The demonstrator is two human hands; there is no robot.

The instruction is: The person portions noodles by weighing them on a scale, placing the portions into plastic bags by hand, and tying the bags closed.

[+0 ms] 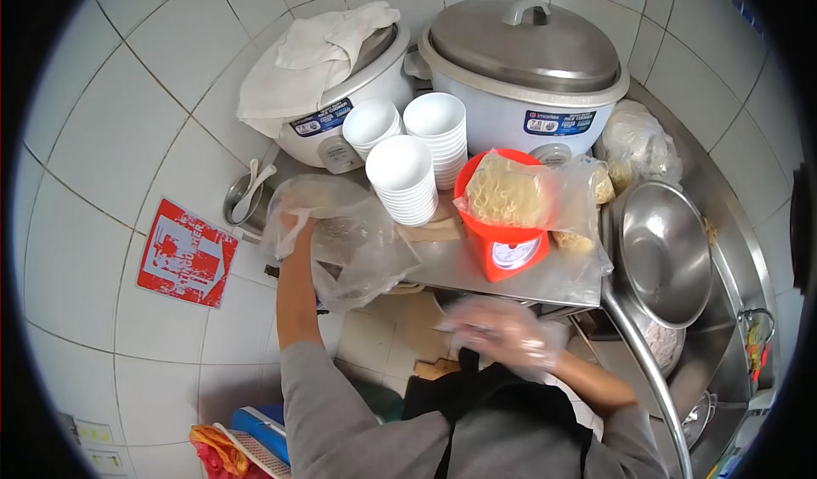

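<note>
Plastic bag [357, 249], head view: clear, crumpled, at 8 o'clock from view centre, on the counter [545, 285]. Left hand [294, 221] grip: at bag, finger closure cannot be told. Right hand [498, 330] grip: gloved, blurred; closure cannot be told. Rice cooker [477, 105], 1 o'clock: label reads "RICE COOKER". Red scale [494, 262], 3 o'clock: pan carries bagged noodles [506, 194]. White cups [400, 168], 12 o'clock: stacked.

Left arm [298, 300] reaches straight out; the right hand [502, 333] (blurred) points inward, fingers [466, 324] perhaps loosely curled.
</note>
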